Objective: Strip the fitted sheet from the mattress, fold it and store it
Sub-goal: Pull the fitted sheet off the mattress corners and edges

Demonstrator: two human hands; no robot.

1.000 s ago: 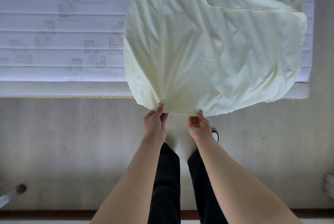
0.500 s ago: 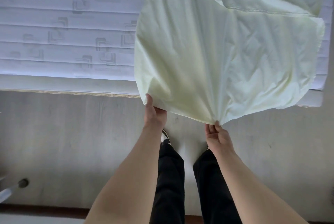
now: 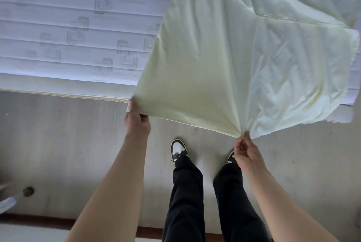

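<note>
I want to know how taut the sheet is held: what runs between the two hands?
In the head view, only the sheet's near edge spans from left hand to right hand, stretched straight; floor and shoes show below it.

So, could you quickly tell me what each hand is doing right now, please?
Left hand: gripping the near edge of the fitted sheet.
Right hand: pinching the same edge at a gathered point.

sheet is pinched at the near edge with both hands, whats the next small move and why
Probably spread the hands further apart to pull that edge taut. The left hand and right hand each pinch the pale yellow sheet, but cloth bunches and creases at the right grip, and the far part lies rumpled on the bare mattress. A straight edge would make a clean fold easier.
</note>
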